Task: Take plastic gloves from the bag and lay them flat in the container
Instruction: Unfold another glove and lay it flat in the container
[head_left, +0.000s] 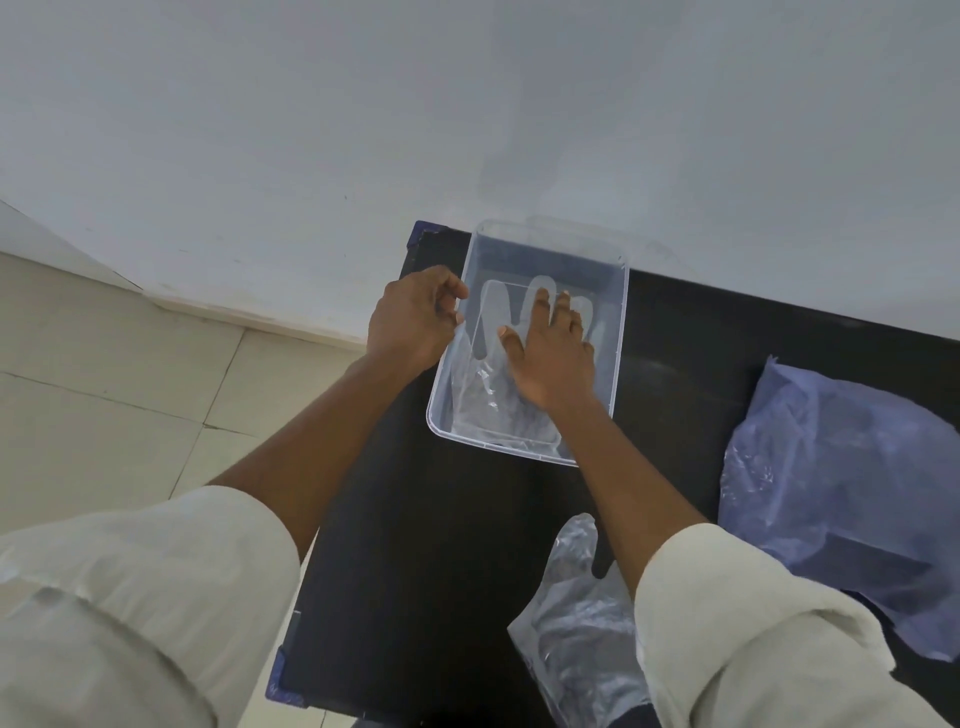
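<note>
A clear plastic container (618, 332) stands on a black table. Inside it lies a transparent plastic glove (493, 312), fingers pointing away from me. My right hand (550, 353) rests flat on that glove, fingers spread, pressing it down. My left hand (410, 322) sits at the container's left rim with its fingers curled around the edge. A second clear glove (576, 618) lies on the table near me, partly under my right sleeve. The bluish plastic bag (841, 493) lies at the right.
The black table (415, 545) stands against a white wall (363, 130). Its left edge drops off to a tiled floor (104, 389). My white sleeves fill the lower corners of the view.
</note>
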